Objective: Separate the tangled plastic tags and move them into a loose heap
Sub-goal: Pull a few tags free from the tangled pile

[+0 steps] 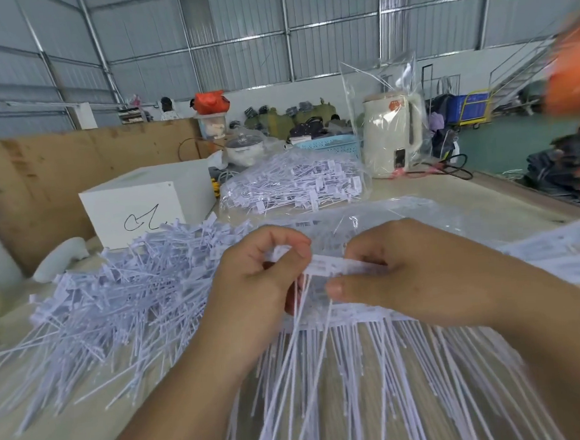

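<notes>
tag heads (333, 265) half-hidden between hands (323, 279)

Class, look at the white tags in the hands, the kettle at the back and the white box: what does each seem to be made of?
Tags: likely thin, flexible white plastic; long stems bend and hang. Both the left hand and the right hand pinch them. Kettle: cream plastic, smooth, slightly glossy, under a clear bag. Box: matt white, probably cardboard; pen scribble on its face.
</notes>
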Motion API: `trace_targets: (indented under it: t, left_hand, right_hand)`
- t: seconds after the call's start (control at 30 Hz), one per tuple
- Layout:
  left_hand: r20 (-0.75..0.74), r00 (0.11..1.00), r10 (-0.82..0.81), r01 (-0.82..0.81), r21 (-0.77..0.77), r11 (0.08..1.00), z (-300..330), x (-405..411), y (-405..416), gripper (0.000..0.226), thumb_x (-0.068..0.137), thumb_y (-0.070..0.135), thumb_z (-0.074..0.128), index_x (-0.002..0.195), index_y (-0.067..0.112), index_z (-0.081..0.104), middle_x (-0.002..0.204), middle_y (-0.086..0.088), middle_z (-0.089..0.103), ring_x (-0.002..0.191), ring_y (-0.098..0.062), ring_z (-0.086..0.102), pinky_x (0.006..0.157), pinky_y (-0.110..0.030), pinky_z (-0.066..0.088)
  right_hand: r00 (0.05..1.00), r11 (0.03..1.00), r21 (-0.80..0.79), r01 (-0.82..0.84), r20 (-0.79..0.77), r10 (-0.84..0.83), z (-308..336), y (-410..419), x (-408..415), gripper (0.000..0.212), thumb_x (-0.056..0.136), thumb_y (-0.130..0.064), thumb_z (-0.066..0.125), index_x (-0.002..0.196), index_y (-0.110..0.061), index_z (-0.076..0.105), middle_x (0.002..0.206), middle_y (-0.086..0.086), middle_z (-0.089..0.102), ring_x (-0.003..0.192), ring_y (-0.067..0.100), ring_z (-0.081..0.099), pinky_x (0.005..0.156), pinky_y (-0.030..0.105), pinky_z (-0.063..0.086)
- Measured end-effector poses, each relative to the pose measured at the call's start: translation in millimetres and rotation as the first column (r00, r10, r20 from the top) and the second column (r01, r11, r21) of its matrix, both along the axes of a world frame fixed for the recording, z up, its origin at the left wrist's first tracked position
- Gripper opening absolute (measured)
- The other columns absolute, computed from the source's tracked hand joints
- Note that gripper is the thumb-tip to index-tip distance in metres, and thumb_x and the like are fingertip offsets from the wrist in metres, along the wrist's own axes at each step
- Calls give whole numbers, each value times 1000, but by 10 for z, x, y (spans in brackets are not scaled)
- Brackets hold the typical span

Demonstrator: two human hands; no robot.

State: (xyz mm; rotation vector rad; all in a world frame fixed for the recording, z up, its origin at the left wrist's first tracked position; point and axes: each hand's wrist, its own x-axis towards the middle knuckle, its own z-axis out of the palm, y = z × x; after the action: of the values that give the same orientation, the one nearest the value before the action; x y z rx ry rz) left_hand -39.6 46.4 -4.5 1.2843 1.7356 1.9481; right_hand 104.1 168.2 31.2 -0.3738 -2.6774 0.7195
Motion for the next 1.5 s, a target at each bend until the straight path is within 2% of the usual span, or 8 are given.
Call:
trace_targets:
  t: [0.2,0.37,0.5,0.63,0.73,0.93,1.3,1.5]
  left_hand:
    - [0,999,-52,52,15,999,-6,31,1,23,90,8,63,76,24,70,52,1,53,44,-13,46,44,-20,41]
    - [-6,996,-87,87,27,996,-10,31,-8,15,76,35,78,78,26,67,60,-5,59,45,-18,50,48,-28,42]
    - [-7,1000,16,-15,141,990,52,-38,-31,9,71,36,75,72,29,69,59,-6,58,44,-14,50,48,-21,43]
    - [-60,989,134,-123,159,980,59,-97,-45,6,81,30,68,75,32,68,56,5,55,46,-11,50,58,-42,50]
    - [-45,997,61,-56,106,993,41,-78,-24,7,80,29,67,73,30,67,60,6,53,47,-11,47,49,-36,53]
    - [-54,996,70,-68,41,997,56,-114,-36,14,86,18,69,73,25,68,66,0,63,42,-17,52,52,-41,55]
    - [372,928,-6,-134,350,927,62,199,42,9,85,17,65,77,15,68,67,-4,67,51,-15,62,56,-28,56]
    - [700,704,-121,-84,251,964,120,-132,43,34,100,7,46,66,6,55,46,-4,47,33,-7,46,42,-20,52]
  right_hand:
    - [999,991,130,38,-43,-32,8,-52,6,44,79,-57,61,58,-23,44,52,-7,46,49,10,41,51,32,32]
    - [992,978,207,42,-121,-17,-14,-148,-11,41,78,-64,51,63,-27,44,63,-24,53,54,8,48,48,29,27]
    - [989,971,226,80,-141,-48,-9,-88,3,45,79,-71,46,63,-29,47,54,-10,50,47,10,45,48,31,30]
    - [985,959,250,135,-140,-102,2,-92,10,49,85,-66,42,61,-24,45,48,-2,41,48,11,45,50,35,39]
    - [990,963,241,122,-105,-99,-1,-54,-4,46,89,-55,51,57,-26,38,47,-4,40,47,10,43,52,36,38]
    - [992,995,68,68,-109,-60,-61,6,-33,19,89,-49,58,85,-33,66,51,-13,53,41,7,46,47,26,33]
    - [845,995,-34,96,-526,-100,-162,-103,-148,11,90,-28,68,80,-24,72,57,-2,59,48,7,48,47,20,36]
    - [713,957,77,280,-684,-154,-136,-70,-113,19,88,-31,60,79,-14,63,45,4,48,51,21,49,43,27,34]
